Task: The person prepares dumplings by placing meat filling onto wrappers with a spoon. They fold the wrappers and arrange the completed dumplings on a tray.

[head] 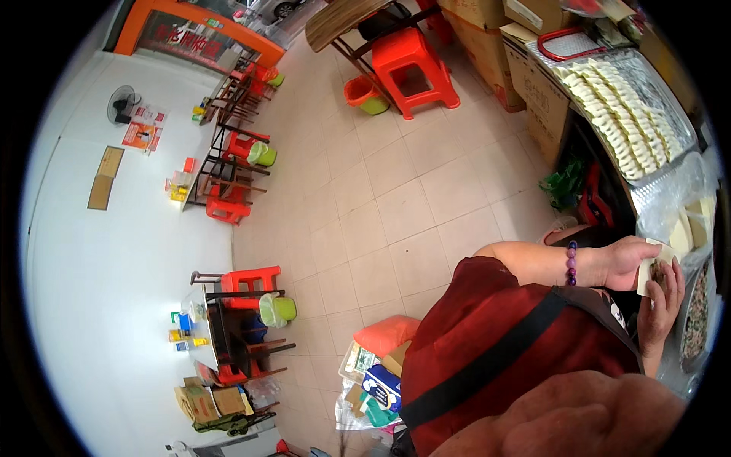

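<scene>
My left hand (625, 261), with a beaded bracelet (571, 263) at its wrist, holds a pale square dough wrapper (645, 277) by its edge. A small lump of minced filling (658, 273) lies on this wrapper. The fingers of my right hand (662, 300) are bent against the wrapper's other side, partly over the filling. Beyond my hands rest more pale wrappers (681, 231), partly under clear plastic (657, 205). A metal bowl of minced filling (695, 317) stands beside my right hand. Rows of folded dumplings (622, 123) fill much of a metal tray (662, 74) on my left.
Cardboard boxes (534, 94) are stacked past the tray. A red plastic stool (414, 68) and a lined bin (365, 94) stand by a wooden table (342, 25). Behind me, bags and packages (380, 377) sit low down. Tables with red stools (228, 205) line the white wall (74, 257).
</scene>
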Demonstrator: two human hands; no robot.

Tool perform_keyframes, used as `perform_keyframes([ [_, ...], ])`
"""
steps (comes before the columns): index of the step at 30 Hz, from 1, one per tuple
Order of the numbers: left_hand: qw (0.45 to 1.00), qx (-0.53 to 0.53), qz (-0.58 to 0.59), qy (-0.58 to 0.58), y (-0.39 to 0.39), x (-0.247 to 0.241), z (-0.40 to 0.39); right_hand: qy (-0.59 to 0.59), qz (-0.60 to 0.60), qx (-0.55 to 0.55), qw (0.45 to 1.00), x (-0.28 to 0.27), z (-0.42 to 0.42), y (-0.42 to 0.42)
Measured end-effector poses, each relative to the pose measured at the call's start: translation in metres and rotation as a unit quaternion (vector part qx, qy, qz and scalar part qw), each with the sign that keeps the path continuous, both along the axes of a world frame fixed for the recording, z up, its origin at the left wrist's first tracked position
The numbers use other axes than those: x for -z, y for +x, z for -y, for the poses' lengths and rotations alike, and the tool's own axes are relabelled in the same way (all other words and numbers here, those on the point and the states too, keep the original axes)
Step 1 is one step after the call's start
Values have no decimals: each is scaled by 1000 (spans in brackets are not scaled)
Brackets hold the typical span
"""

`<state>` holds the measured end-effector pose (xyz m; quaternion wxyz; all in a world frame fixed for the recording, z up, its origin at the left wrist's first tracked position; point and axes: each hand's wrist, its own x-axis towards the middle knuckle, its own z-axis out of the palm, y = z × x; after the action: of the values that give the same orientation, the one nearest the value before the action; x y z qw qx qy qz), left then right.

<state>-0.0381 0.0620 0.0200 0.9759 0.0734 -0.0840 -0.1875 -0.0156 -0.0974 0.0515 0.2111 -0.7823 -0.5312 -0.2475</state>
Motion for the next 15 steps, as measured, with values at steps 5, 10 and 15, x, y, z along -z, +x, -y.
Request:
perform_keyframes([
  [5, 999, -14, 41, -2, -1, -5, -11, 92, -97, -20, 991, -3, -14, 16],
  [10, 994, -55, 93, 26, -6, -14, -13, 157, -169, 2, 973, -2, -22, 24],
  [15, 997, -33, 45, 62, 4, 3, -2, 164, -160, 49, 972, 15, -12, 29],
])
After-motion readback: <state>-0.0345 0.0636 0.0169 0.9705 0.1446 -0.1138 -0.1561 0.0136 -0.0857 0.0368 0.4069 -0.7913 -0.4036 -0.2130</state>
